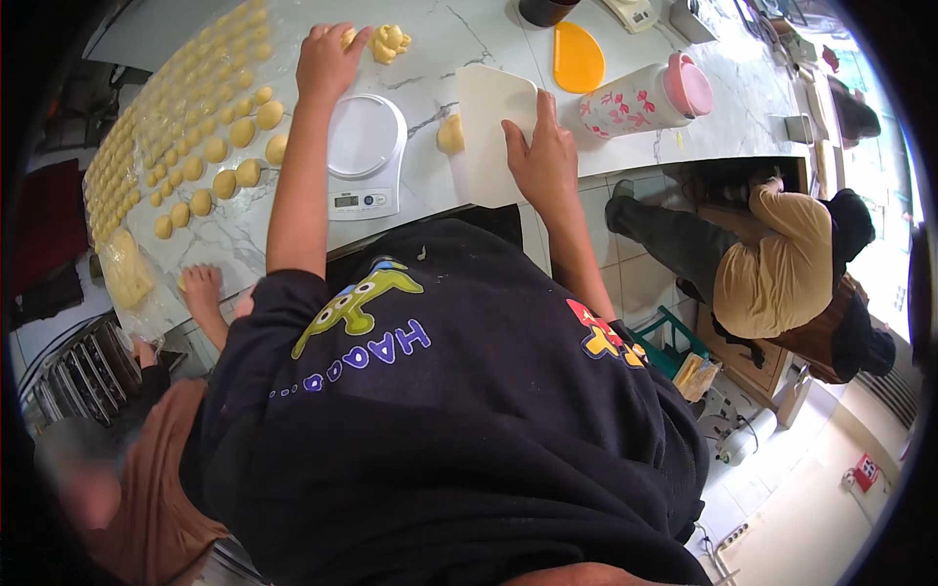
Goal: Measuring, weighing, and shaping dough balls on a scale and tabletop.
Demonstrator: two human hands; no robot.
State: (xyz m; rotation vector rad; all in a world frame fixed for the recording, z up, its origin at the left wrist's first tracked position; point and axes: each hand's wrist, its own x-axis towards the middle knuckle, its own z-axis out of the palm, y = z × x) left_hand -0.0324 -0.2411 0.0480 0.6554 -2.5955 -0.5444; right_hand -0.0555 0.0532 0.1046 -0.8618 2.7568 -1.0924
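Note:
My left hand [330, 63] reaches past the scale with its fingers curled round a small piece of yellow dough, partly hidden by them. Just right of it lies a lumpy clump of dough [391, 43]. My right hand [542, 154] is closed on the edge of a white flat dough scraper [496, 127], near the table's front edge. Against the scraper's left side sits another dough piece [450, 135], partly covered. Between my arms stands a white kitchen scale [365, 137] with a bare round plate.
Rows of dough balls [216, 148] fill the table's left side, some under plastic film. At right are an orange scraper [579, 57], a pink-lidded bottle [640, 98] lying down and a dark cup [547, 10]. A co-worker's hand [202, 289] rests at the left edge; another person [777, 264] sits right.

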